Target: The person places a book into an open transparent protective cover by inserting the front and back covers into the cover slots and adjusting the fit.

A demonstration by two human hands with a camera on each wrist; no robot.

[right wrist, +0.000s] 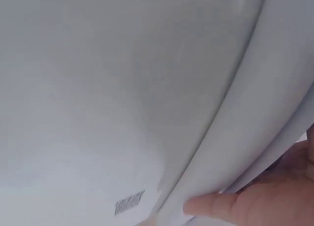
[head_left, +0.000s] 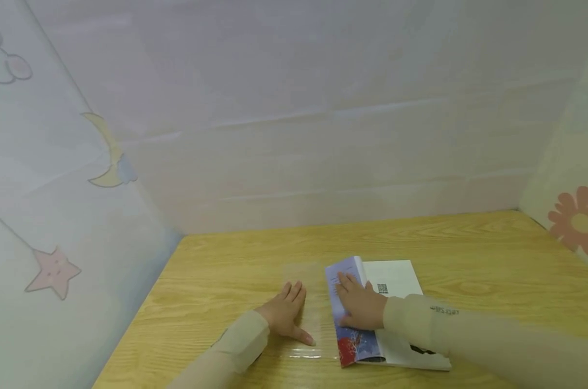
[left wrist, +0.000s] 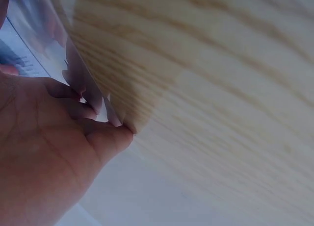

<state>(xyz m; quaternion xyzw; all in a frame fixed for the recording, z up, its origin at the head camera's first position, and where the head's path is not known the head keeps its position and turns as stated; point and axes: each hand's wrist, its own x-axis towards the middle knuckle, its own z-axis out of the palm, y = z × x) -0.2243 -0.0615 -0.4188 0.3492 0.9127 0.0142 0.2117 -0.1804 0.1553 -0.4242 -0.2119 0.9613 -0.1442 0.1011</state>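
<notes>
A book or booklet (head_left: 396, 273) with white pages lies on the table, a blue-purple flap (head_left: 342, 267) with a red patch folded at its left side. My right hand (head_left: 364, 308) rests on that flap, fingers spread; in the right wrist view its thumb (right wrist: 211, 206) touches the curved white fold (right wrist: 235, 133). Left of the book is a clear plastic sheet (head_left: 313, 313). My left hand (head_left: 284, 313) lies flat with fingers extended at the sheet's left part. The left wrist view shows that hand (left wrist: 49, 147) with its fingertips at the transparent sheet's edge.
The wood-grain table (head_left: 216, 270) extends around the book and sheet. A pale cloth wall (head_left: 323, 162) stands behind it, with a printed star and moon on the left side and a printed flower (head_left: 581, 222) at the right.
</notes>
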